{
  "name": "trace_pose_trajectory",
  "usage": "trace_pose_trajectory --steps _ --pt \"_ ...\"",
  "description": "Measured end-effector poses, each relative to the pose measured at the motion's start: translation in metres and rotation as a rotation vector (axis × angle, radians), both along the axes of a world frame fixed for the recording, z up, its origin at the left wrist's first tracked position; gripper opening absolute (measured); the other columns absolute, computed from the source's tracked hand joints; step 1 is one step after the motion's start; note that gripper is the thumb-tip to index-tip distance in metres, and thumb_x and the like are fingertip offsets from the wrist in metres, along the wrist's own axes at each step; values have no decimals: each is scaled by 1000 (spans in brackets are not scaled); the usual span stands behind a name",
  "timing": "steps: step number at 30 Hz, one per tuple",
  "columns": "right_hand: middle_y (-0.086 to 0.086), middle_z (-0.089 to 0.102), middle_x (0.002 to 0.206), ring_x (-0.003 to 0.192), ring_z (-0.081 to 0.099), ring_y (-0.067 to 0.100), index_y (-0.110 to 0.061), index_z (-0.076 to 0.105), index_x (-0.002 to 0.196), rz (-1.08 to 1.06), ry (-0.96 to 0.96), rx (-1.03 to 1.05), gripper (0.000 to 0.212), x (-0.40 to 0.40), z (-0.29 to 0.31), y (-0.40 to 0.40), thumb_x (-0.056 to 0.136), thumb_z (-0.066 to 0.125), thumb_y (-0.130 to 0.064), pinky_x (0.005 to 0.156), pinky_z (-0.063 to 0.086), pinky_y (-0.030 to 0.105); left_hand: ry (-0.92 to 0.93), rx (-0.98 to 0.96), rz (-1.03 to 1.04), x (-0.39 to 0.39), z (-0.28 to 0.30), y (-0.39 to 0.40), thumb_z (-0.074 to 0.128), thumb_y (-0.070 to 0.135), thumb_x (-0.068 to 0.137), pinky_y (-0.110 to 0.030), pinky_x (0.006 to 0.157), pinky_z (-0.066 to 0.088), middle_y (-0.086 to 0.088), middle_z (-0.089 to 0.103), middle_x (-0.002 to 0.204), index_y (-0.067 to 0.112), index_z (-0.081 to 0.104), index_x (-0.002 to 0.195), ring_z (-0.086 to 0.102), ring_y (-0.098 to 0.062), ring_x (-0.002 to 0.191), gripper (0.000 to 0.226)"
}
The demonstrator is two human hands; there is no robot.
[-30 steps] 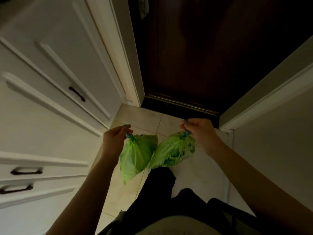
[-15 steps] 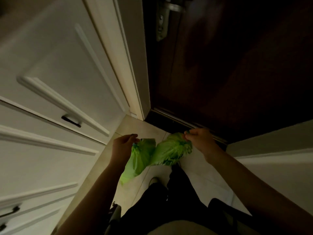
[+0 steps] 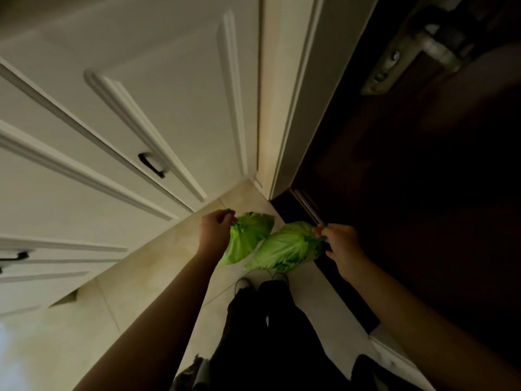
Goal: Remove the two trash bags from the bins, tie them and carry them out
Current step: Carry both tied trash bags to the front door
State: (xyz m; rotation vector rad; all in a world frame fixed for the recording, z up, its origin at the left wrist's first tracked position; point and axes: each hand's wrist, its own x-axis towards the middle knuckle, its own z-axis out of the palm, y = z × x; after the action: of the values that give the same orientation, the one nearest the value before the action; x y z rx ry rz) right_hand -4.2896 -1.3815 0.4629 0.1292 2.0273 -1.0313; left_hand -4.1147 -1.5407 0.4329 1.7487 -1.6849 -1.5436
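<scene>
Left of the left grip (image 3: pixel 216 227): white panelled cabinets (image 3: pixel 84 170) with dark pulls, one pull (image 3: pixel 151 165) on the upper door and another (image 3: pixel 14 256) low at the frame's left edge. The tiled floor (image 3: pixel 158 266) runs below them.

Left grip: fingers curled round the gathered neck of the left bag (image 3: pixel 248 235), a bit of teal drawstring showing at the fingertips. The bag is green, closed at the top, and hangs just right of and below this grip, clear of the floor.

Between the two grips: the left bag and the right bag (image 3: pixel 287 249) lie side by side, their flanks touching or nearly so; which one cannot be told in the dim light. Below them stand the person's dark trousers (image 3: pixel 265 320) and a pale shoe tip (image 3: pixel 242 283).

Right grip (image 3: pixel 338 244): fingers pinched on the teal drawstring at the bunched neck of the right bag. That bag, green and crinkled, hangs left of and slightly below this grip, off the floor.

Above the two grips: a white door frame (image 3: pixel 284 108) rises from the floor.

Right of the right grip: a dark brown door (image 3: pixel 423 193), with its metal lock plate and handle (image 3: pixel 406 49) high above the grip. The door's threshold (image 3: pixel 304 204) lies just behind the right bag
</scene>
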Motion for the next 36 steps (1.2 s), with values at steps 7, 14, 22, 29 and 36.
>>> trace_pose_trajectory --steps 7,14,22,29,36 --pt "17 65 117 115 57 29 -14 62 74 -187 -88 1 18 -35 -72 -21 86 52 -4 87 42 43 -87 27 -97 -29 -76 -24 56 11 90 -21 73 42 -8 75 93 5 74 100 64 -15 78 21" --pt "8 67 106 98 56 15 -9 64 77 -279 -69 -26 15 -54 -150 -44 84 52 -2 91 46 45 -113 81 -162 -58 -156 -33 57 9 87 -22 70 42 -7 74 87 7 76 90 67 -23 78 19" --pt "2 64 83 98 61 21 -8 59 71 -453 -12 -87 26 -85 -193 -66 87 42 5 79 54 33 -53 53 -213 -94 -191 -36 53 8 89 -20 65 44 -8 74 82 10 74 93 65 -18 75 21" --pt "-1 63 84 86 61 9 -5 60 102 -406 11 -161 24 -95 -219 -104 91 40 2 76 53 29 6 -21 -201 -105 -201 -79 56 9 89 -18 72 48 3 70 80 11 74 96 66 -7 76 19" --pt "1 61 83 91 59 14 -11 55 75 -266 -16 -141 24 -115 -267 -148 93 43 -2 79 53 32 -104 -24 -230 -112 -246 -138 56 6 86 -30 82 51 -9 72 84 6 74 97 69 -25 89 21"
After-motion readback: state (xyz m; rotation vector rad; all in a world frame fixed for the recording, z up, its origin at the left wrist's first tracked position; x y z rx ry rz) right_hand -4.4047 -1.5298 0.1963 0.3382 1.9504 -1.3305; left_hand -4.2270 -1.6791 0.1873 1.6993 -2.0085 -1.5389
